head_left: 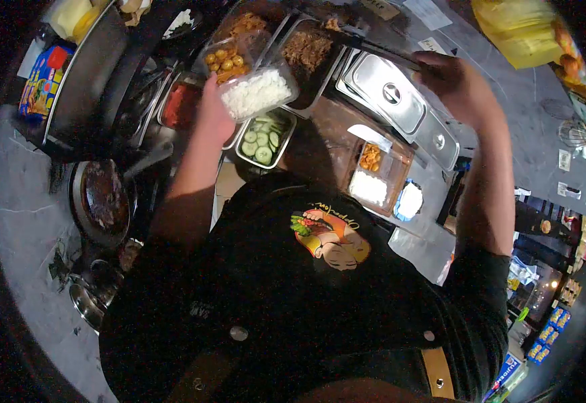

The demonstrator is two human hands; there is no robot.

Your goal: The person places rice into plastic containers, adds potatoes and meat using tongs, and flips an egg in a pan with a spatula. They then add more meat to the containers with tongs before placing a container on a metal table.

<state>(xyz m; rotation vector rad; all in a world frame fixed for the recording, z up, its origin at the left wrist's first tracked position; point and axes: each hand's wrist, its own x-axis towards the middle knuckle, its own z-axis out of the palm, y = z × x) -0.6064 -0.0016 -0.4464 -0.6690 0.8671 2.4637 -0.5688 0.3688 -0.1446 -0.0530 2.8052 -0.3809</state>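
My left hand [214, 114] is closed on the near edge of a clear plastic food container [259, 93], held tilted over the pans. White rice [256, 94] fills one compartment and small round potatoes [226, 60] another. Just below it is a metal pan of cucumber slices [264, 141]. Beyond the container lies a pan of shredded brown meat [306, 50]. My right hand [451, 84] is above the steel lids [390, 94], fingers curled at the end of a long dark bar that reaches toward the meat pan; what it is cannot be made out.
A second clear container [380, 178] with rice and orange food sits on a brown tray. Red food [180, 104] is in a pan at left. A dark frying pan [102, 201] stands far left. A yellow bag [518, 33] and a whisk [573, 134] lie at right.
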